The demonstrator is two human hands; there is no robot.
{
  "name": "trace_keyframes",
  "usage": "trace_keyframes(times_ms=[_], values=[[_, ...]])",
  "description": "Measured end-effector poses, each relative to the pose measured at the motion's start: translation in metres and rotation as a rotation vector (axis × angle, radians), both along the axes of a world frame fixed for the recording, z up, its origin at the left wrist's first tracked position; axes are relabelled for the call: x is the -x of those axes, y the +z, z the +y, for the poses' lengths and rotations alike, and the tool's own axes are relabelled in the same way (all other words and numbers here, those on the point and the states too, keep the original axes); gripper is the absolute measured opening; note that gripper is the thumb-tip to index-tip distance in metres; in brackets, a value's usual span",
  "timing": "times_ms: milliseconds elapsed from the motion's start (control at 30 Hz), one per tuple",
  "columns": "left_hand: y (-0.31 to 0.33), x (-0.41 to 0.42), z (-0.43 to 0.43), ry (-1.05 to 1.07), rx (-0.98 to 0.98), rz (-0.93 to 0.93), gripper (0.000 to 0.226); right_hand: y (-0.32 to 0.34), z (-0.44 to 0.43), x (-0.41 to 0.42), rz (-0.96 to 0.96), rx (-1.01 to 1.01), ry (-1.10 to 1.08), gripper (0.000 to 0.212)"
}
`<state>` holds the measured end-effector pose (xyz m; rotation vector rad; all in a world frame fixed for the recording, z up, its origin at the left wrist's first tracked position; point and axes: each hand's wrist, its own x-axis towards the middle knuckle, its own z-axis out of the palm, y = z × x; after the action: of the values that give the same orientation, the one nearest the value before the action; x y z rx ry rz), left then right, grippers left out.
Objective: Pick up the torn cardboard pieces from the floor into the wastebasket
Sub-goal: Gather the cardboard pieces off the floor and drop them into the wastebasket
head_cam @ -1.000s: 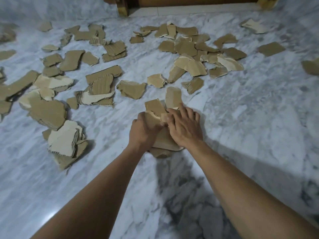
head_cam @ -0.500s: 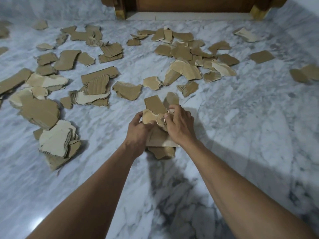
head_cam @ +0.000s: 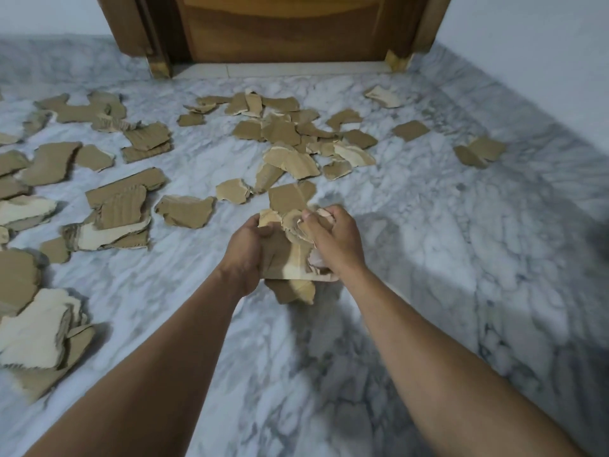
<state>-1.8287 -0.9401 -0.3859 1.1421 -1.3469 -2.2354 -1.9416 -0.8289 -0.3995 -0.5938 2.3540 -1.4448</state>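
I read no writing anywhere. My left hand [head_cam: 245, 249] and right hand [head_cam: 333, 240] clamp a bundle of torn cardboard [head_cam: 286, 255] between them at picture centre, above the marble floor [head_cam: 428, 258]. Loose cardboard pieces [head_cam: 286, 140] lie scattered from nine to one o'clock.

Floor [head_cam: 428, 258]: white-grey veined marble, polished, faint sheen. Cardboard pieces [head_cam: 184, 211]: brown corrugated, matt, ragged torn edges; some show fluted ribs, some peeled to pale inner paper. Door [head_cam: 283, 31]: brown wood, smooth, slight gloss. Wall [head_cam: 543, 44]: plain white, matt.
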Motion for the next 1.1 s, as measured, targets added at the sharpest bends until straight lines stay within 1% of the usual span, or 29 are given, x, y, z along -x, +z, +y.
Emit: trace_keyframes(times_ms=[133,233,300,400,500,600,733,833,1000,1100], values=[[0.031,0.038,0.024,-0.152,0.162,0.054,0.025,0.032,0.038,0.023,0.126,-0.067,-0.092,0.037],[0.06,0.072,0.055,-0.271,0.242,0.114,0.03,0.068,0.082,0.044,0.185,-0.09,-0.152,0.035],[0.085,0.097,0.081,-0.324,0.247,0.139,0.038,0.095,0.116,0.056,0.218,-0.116,-0.208,0.037],[0.124,0.133,0.13,-0.43,0.214,0.21,0.05,0.137,0.174,0.074,0.276,-0.157,-0.305,0.033],[0.161,0.166,0.185,-0.531,0.242,0.301,0.051,0.182,0.235,0.093,0.355,-0.166,-0.393,0.029],[0.195,0.194,0.244,-0.585,0.275,0.371,0.049,0.223,0.297,0.105,0.393,-0.155,-0.469,0.031],[0.229,0.225,0.33,-0.639,0.304,0.381,0.052,0.263,0.382,0.117,0.389,-0.192,-0.54,0.035],[0.246,0.245,0.396,-0.716,0.376,0.366,0.05,0.279,0.446,0.123,0.35,-0.236,-0.612,0.037],[0.238,0.271,0.482,-0.847,0.495,0.293,0.054,0.277,0.527,0.123,0.201,-0.291,-0.707,0.029],[0.229,0.278,0.509,-0.892,0.53,0.251,0.045,0.269,0.555,0.126,0.178,-0.327,-0.732,0.031]])
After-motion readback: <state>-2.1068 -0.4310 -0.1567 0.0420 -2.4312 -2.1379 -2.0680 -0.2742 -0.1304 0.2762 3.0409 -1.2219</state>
